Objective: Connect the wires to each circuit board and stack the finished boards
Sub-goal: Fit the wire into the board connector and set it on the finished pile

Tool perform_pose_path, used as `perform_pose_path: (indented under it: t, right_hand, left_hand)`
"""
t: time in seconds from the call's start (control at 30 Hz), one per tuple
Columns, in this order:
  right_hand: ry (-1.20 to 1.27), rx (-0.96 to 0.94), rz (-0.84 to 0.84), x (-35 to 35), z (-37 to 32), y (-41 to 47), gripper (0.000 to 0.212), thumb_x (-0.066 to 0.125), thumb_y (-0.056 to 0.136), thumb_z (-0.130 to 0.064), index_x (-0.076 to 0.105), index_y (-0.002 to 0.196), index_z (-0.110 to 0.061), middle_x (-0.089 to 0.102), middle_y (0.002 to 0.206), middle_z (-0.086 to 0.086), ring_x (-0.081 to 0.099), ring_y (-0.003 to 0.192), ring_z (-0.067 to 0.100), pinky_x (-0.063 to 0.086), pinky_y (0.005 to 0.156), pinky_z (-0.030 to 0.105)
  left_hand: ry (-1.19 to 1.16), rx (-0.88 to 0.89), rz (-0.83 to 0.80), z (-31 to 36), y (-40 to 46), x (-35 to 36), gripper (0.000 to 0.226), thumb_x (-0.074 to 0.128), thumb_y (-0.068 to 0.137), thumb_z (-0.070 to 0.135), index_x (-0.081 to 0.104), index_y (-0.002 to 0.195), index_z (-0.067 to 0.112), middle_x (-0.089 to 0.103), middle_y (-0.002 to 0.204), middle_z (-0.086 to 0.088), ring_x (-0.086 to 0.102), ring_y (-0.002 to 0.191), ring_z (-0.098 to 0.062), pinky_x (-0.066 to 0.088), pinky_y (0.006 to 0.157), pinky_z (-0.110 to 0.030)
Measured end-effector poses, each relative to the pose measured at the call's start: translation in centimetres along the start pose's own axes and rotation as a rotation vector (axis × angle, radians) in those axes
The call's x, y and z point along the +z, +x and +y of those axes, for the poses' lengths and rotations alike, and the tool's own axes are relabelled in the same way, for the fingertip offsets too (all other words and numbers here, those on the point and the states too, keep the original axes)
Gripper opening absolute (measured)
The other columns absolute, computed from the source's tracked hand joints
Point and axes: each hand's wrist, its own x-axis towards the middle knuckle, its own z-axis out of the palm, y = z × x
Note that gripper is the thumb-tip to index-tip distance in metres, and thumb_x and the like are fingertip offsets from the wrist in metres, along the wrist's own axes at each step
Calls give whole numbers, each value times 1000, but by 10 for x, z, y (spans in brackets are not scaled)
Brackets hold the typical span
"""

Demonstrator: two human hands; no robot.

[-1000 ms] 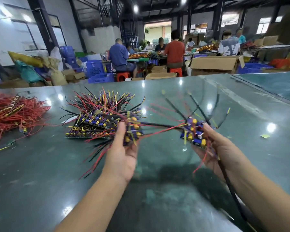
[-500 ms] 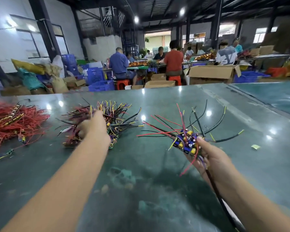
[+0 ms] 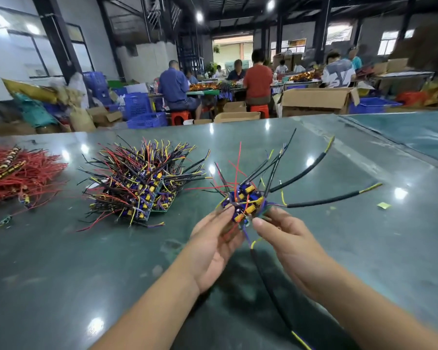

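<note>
Pinching the board (image 3: 244, 204) from both sides were left hand (image 3: 214, 245) and right hand (image 3: 286, 245). Looked light, rigid; floppy wires (image 3: 311, 170) snag-prone, so grip board edges.

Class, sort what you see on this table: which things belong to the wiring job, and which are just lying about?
Job: circuit board held by left hand and right hand; stack of wired boards; red wires.
Lying about: yellow scrap; cardboard box.

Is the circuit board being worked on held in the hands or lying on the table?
Held. Both hands, left and right, pinch the circuit board above the table.
</note>
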Motion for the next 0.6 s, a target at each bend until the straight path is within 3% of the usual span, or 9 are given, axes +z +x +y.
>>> perform_pose_path:
  t: [0.07, 0.17, 0.27, 0.37, 0.53, 0.6]
  right_hand:
    - [-22, 41, 13, -2, 1, -1, 38, 59, 86, -1, 77, 79, -34, 71, 95, -14, 62, 88, -4, 45, 76, 8]
    - [118, 80, -70, -2, -1, 2, 36, 51, 85, 7, 78, 86, -17, 74, 92, -1, 66, 81, 9, 51, 76, 15]
    - [281, 135, -67, -2, -5, 7, 25, 61, 78, -15, 73, 99, -10, 72, 96, 6, 65, 68, 12, 56, 73, 22]
    - [386, 195, -94, -5, -8, 7, 20, 58, 75, -24, 77, 78, -19, 70, 85, 3, 61, 60, 10, 54, 68, 22]
    - [230, 224, -201, -15, -11, 5, 26, 63, 74, -16, 74, 97, -11, 71, 103, 8, 67, 88, 16, 55, 73, 22]
    - [199, 232, -183, -18, -11, 5, 29, 63, 74, -14, 70, 102, -8, 69, 105, 12, 66, 89, 19, 54, 71, 23]
  left_hand:
    - [-48, 30, 42, 6, 1, -1, 35, 61, 71, 15, 63, 104, 5, 74, 86, -7, 69, 70, -12, 57, 66, -25]
    - [-37, 41, 59, 12, -2, -3, 28, 62, 68, 13, 62, 96, 9, 74, 76, -4, 67, 61, -9, 55, 60, -21]
    - [-7, 33, 2, 11, -6, -3, 30, 61, 68, 13, 64, 97, 6, 74, 80, -5, 70, 65, -10, 56, 64, -21]
    - [17, 38, -25, 10, -6, -3, 33, 61, 69, 10, 62, 101, 5, 74, 80, -6, 70, 64, -9, 57, 60, -19]
    - [181, 68, -36, 8, -5, -8, 24, 62, 69, 9, 63, 93, 4, 74, 77, -3, 69, 62, -8, 54, 55, -17]
    - [212, 72, -32, 7, -5, -9, 25, 64, 68, 10, 64, 93, 4, 74, 77, -3, 69, 62, -9, 53, 53, -17]
